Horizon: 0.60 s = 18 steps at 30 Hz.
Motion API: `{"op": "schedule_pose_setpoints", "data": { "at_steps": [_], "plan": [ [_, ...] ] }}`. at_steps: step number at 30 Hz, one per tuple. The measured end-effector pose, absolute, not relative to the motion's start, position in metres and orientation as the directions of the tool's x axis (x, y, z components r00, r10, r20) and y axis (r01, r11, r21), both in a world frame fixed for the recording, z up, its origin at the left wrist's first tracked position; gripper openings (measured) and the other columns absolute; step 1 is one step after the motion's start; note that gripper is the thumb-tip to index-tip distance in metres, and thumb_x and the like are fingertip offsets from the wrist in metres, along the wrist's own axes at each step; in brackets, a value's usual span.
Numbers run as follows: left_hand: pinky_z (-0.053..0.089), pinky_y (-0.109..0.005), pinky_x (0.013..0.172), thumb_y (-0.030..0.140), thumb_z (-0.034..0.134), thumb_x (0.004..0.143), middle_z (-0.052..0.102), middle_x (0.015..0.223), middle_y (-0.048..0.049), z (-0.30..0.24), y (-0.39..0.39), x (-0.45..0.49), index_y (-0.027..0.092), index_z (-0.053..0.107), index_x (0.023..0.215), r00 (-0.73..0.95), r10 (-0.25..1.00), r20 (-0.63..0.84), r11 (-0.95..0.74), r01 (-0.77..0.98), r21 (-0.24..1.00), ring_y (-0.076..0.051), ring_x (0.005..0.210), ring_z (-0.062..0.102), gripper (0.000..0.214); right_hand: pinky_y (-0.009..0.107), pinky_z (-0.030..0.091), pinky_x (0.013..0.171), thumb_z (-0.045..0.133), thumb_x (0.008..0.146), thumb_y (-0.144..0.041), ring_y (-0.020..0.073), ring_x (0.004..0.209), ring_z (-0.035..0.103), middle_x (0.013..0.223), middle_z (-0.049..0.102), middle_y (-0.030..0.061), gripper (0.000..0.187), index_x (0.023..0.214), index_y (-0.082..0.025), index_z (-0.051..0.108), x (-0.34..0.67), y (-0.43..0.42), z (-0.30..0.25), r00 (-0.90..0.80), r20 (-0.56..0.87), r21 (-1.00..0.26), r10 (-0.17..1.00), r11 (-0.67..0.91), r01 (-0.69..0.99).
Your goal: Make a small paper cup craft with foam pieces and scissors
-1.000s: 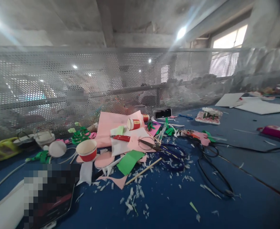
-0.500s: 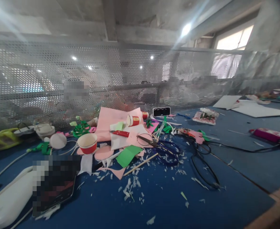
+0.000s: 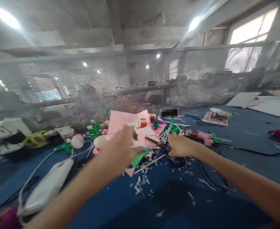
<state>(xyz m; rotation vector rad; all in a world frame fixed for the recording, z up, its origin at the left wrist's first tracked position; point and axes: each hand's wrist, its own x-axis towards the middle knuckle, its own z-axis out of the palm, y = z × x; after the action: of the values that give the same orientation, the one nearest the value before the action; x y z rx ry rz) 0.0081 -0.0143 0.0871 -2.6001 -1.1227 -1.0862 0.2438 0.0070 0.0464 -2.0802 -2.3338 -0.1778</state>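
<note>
My left hand is smeared by motion above the middle of the pile, beside a green paper piece. Its fingers are too blurred to read, and it covers the place of the red cutter. My right hand lies palm down over the blue handles of a pair of scissors, fingers stretched and thumb apart. Whether it touches the handles I cannot tell. Near the hands lie a thin wooden stick, pink paper, a red and white paper cup on its side and another cup, partly hidden.
White paper scraps litter the blue table. To the left are a white device with cables, a white ball and yellow tape rings. A plastic packet and white boards lie right. A perforated metal screen stands behind.
Both my hands have come into view and reached over the pile, the right one onto the scissors' handles. The camera view has turned a little left. My left arm now hides the dark phone.
</note>
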Motion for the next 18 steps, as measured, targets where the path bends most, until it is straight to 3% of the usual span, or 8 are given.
{"op": "schedule_pose_setpoints", "data": {
  "at_steps": [3, 5, 7, 10, 15, 18],
  "plan": [
    [0.050, -0.045, 0.077, 0.042, 0.063, 0.079, 0.058, 0.101, -0.0146, 0.046, -0.012, 0.020, 0.011, 0.054, 0.097, 0.641, 0.675, 0.366, -0.644, 0.754, -0.132, -0.029, 0.094, 0.058, 0.037, 0.042, 0.043, 0.075, 0.056, 0.075, -0.032, 0.0383, 0.095, 0.060, 0.099, 0.062, 0.0240, 0.042, 0.105, -0.004, 0.053, 0.243, 0.016, 0.029, -0.116, 0.094, 0.072, 0.989, 0.109, 0.991],
    [0.049, -0.044, 0.080, 0.038, 0.059, 0.082, 0.058, 0.103, -0.0137, 0.017, -0.007, 0.026, 0.012, 0.052, 0.099, 0.638, 0.702, 0.318, -0.628, 0.764, -0.145, -0.029, 0.099, 0.056, 0.032, 0.043, 0.042, 0.073, 0.045, 0.082, -0.033, 0.0379, 0.092, 0.061, 0.092, 0.064, 0.0217, 0.036, 0.105, -0.005, 0.052, 0.240, 0.017, 0.018, -0.072, 0.159, 0.063, 0.985, 0.062, 0.996],
    [0.050, -0.040, 0.076, 0.029, 0.052, 0.087, 0.059, 0.097, -0.0103, -0.002, -0.004, 0.026, 0.013, 0.050, 0.104, 0.638, 0.713, 0.291, -0.632, 0.764, -0.130, -0.026, 0.092, 0.058, 0.023, 0.040, 0.041, 0.071, 0.039, 0.085, -0.031, 0.0358, 0.089, 0.063, 0.088, 0.065, 0.0192, 0.031, 0.102, -0.008, 0.051, 0.238, 0.016, 0.009, -0.061, 0.197, 0.049, 0.978, 0.052, 0.997],
    [0.049, -0.036, 0.069, 0.018, 0.042, 0.090, 0.060, 0.089, -0.0073, -0.008, -0.002, 0.022, 0.014, 0.050, 0.104, 0.696, 0.676, 0.242, -0.676, 0.717, -0.171, -0.022, 0.080, 0.059, 0.016, 0.033, 0.038, 0.060, 0.038, 0.087, -0.032, 0.0313, 0.079, 0.064, 0.083, 0.065, 0.0172, 0.029, 0.102, -0.009, 0.048, 0.241, 0.017, 0.004, -0.056, 0.140, -0.030, 0.989, 0.061, 0.998],
    [0.045, -0.032, 0.061, 0.017, 0.032, 0.094, 0.058, 0.075, -0.0048, -0.005, -0.002, 0.015, 0.015, 0.051, 0.088, 0.744, 0.520, 0.419, -0.734, 0.640, -0.225, -0.020, 0.070, 0.057, 0.020, 0.029, 0.030, 0.052, 0.040, 0.085, -0.037, 0.0247, 0.065, 0.060, 0.075, 0.063, 0.0119, 0.033, 0.104, -0.010, 0.044, 0.255, 0.024, 0.005, -0.061, 0.058, -0.188, 0.996, 0.071, 0.980],
    [0.041, -0.028, 0.055, 0.016, 0.031, 0.093, 0.056, 0.068, -0.0025, -0.009, 0.003, 0.010, 0.017, 0.048, 0.083, 0.665, 0.485, 0.568, -0.745, 0.654, -0.130, -0.017, 0.062, 0.055, 0.021, 0.029, 0.031, 0.055, 0.038, 0.085, -0.042, 0.0228, 0.062, 0.056, 0.067, 0.058, 0.0064, 0.029, 0.095, -0.015, 0.045, 0.261, 0.028, 0.002, -0.042, 0.108, -0.280, 0.993, 0.071, 0.958]
  ]
}}
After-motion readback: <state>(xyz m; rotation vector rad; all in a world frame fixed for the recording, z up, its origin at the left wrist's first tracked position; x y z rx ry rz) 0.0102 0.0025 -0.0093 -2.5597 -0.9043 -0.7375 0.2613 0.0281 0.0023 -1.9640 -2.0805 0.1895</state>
